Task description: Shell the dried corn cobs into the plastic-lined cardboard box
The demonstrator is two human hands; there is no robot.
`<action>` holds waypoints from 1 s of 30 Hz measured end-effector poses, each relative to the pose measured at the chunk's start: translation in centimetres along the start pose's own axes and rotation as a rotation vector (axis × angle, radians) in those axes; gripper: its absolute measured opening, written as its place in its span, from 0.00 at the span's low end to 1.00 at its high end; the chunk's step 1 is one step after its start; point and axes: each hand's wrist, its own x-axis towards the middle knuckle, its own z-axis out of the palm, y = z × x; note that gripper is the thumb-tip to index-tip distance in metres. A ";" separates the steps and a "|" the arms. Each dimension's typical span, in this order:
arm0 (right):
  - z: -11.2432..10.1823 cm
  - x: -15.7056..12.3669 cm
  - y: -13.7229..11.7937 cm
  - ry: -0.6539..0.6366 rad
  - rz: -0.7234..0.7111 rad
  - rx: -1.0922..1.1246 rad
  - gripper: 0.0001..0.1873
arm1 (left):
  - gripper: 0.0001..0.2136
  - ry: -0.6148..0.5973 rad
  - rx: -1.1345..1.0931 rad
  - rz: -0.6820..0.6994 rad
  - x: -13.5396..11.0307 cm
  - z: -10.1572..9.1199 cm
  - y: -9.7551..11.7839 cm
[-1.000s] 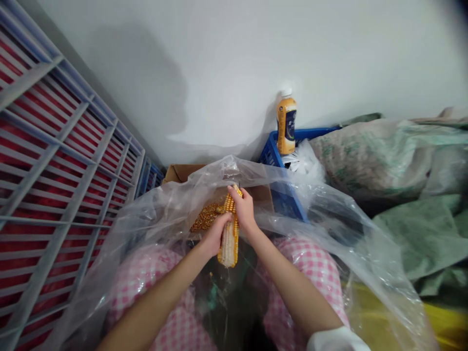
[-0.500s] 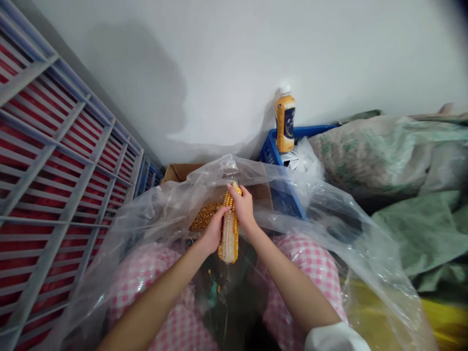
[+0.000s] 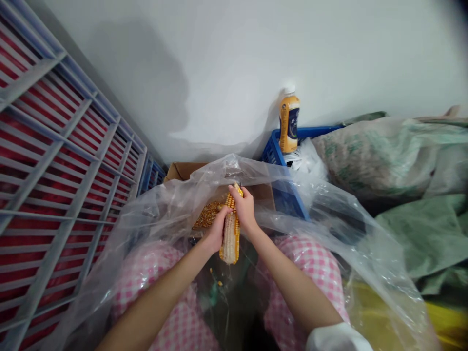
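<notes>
Just behind cob (image 3: 231,237): plastic sheet (image 3: 161,209), box (image 3: 182,170).

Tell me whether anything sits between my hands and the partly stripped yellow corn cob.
Nothing visible does. The left hand and right hand both grip the partly stripped yellow corn cob directly. The clear plastic sheet drapes around and below them, not between hand and cob.

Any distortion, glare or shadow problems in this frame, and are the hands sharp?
Head view: wide-angle distortion bends the grey rack at left; a soft shadow lies on the white wall; the clear plastic sheet shows mild glare; left hand, right hand and corn cob are fairly sharp; the top-right corner darkens.
</notes>
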 end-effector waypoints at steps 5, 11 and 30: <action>0.1 0.1 0.1 0.001 0.006 -0.020 0.20 | 0.06 0.001 0.019 0.018 0.2 -0.2 -0.1; 0.1 0.1 0.2 -0.008 0.009 0.010 0.19 | 0.04 -0.014 0.002 0.033 0.0 -0.1 0.2; -1.2 1.8 -2.3 0.069 0.359 0.563 0.16 | 0.13 -0.259 0.284 0.058 -1.0 -0.9 3.8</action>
